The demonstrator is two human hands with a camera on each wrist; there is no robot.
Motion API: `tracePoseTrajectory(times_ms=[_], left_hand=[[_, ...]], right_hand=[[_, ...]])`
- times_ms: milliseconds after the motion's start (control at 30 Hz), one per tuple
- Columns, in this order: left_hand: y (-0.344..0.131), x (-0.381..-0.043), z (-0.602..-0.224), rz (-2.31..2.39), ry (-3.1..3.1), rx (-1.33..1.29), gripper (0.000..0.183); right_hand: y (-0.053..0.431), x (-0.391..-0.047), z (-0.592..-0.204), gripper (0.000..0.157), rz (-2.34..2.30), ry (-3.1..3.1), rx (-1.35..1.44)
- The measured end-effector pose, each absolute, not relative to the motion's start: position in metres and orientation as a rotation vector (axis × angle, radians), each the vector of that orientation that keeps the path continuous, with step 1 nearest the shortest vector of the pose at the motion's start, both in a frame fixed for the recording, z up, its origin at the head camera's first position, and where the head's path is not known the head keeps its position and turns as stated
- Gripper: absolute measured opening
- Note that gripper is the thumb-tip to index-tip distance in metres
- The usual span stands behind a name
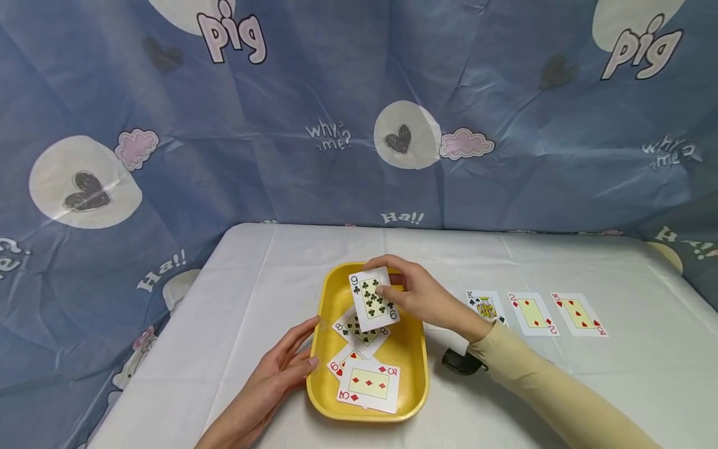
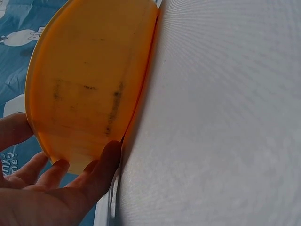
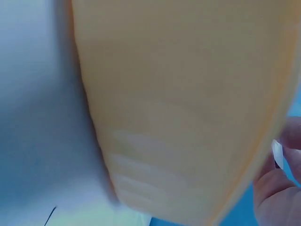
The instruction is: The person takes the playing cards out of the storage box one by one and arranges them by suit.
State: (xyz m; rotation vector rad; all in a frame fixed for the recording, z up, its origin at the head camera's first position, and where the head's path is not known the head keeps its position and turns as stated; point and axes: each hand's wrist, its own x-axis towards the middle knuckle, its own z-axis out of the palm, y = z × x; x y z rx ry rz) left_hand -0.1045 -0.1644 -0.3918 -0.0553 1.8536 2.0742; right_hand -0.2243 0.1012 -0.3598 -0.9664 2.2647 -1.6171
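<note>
A yellow tray (image 1: 413,393) stands on the table with several playing cards in it. My right hand (image 1: 417,288) pinches a nine of clubs (image 1: 367,315) between thumb and fingers, over the tray's far half. Beneath it lies a black eight (image 1: 346,330). A partly covered hearts card (image 1: 335,366) and a three of diamonds (image 1: 370,388) lie nearer the front. My left hand (image 1: 275,374) touches the tray's left side with extended fingers; the left wrist view shows its fingertips (image 2: 112,150) against the outer wall. In the right wrist view, only a white card sliver (image 3: 278,153) shows.
Right of the tray, a king of spades (image 1: 487,307), a two of diamonds (image 1: 533,315) and another red card (image 1: 579,315) lie in a row. My right forearm partly hides one more card (image 1: 445,338). A patterned blue cloth (image 1: 348,181) hangs behind the white table (image 1: 269,274).
</note>
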Motion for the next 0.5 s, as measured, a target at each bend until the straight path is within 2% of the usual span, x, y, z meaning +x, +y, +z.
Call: tracePoseTrajectory(times_ms=[200, 500], left_hand=[[-0.166, -0.104, -0.392, 2.077, 1.843, -0.042, 0.062], [-0.165, -0.104, -0.393, 2.087, 1.853, -0.063, 0.062]], right_hand=[[0.118, -0.216, -0.352, 0.039, -1.659, 2.269, -0.849], [0.147, -0.204, -0.343, 0.036, -1.744, 2.303, -0.846]])
